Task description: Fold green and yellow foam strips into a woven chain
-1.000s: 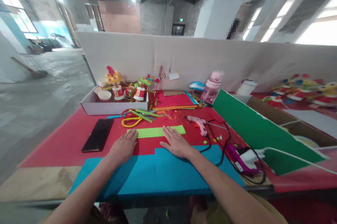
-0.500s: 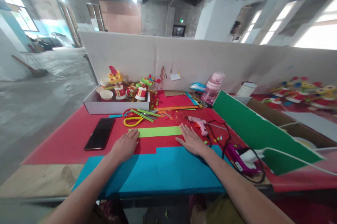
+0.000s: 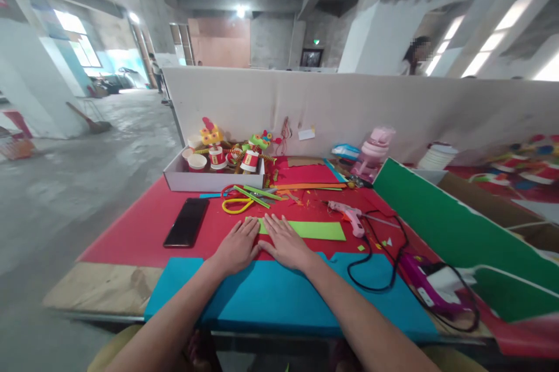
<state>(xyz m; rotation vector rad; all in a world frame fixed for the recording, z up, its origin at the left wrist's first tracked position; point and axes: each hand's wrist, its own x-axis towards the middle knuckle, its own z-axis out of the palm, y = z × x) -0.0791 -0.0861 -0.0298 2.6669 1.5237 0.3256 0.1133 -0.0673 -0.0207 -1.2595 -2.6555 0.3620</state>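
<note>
A light green paper strip [image 3: 321, 230] lies flat on the red table cover [image 3: 131, 232]. My left hand [image 3: 239, 245] rests spread over the strip's left end, fingertips on it. Right beside it, my right hand [image 3: 286, 242] lies flat with its fingers on the strip, its thumb close to my left hand. Blue sheets [image 3: 279, 302] lie under my wrists along the near edge. Behind my hands are yellow-handled scissors [image 3: 237, 205] and narrow green strips [image 3: 262, 192].
A black phone [image 3: 186, 223] lies at left, below a white box [image 3: 213, 180] of paper-cup figures. At right are a pink glue gun [image 3: 349, 215], its black cord, a purple power socket [image 3: 430, 284] and a green panel [image 3: 458, 238]. A person [image 3: 413, 57] is beyond the partition.
My right hand has moved left along the strip to beside my left hand, uncovering the strip's right end. The camera view has shifted left.
</note>
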